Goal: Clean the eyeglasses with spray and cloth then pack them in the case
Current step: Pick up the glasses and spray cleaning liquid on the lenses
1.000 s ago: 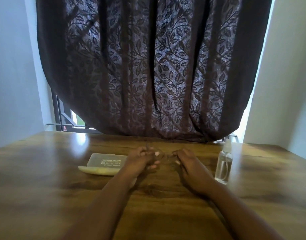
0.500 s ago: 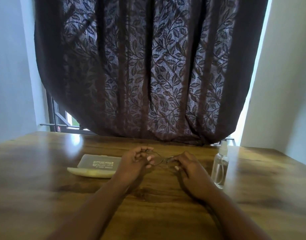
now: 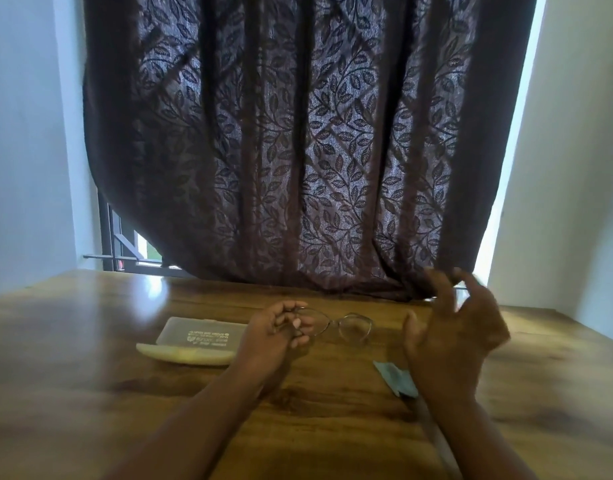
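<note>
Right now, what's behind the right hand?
The right hand is raised, fingers spread. A pale sliver shows between its fingers, too little to identify. Whatever stands behind it is covered. A blue-green cloth lies on the table, partly under the wrist.

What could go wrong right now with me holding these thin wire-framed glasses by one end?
The wire-framed eyeglasses hang from the left hand alone, gripped at one end, so the thin frame could twist or slip onto the wooden table. The right hand is raised, fingers spread and blurred; a fast reach might knock the free lens. The pale blue cloth lies partly under that wrist and could get dragged away.
</note>
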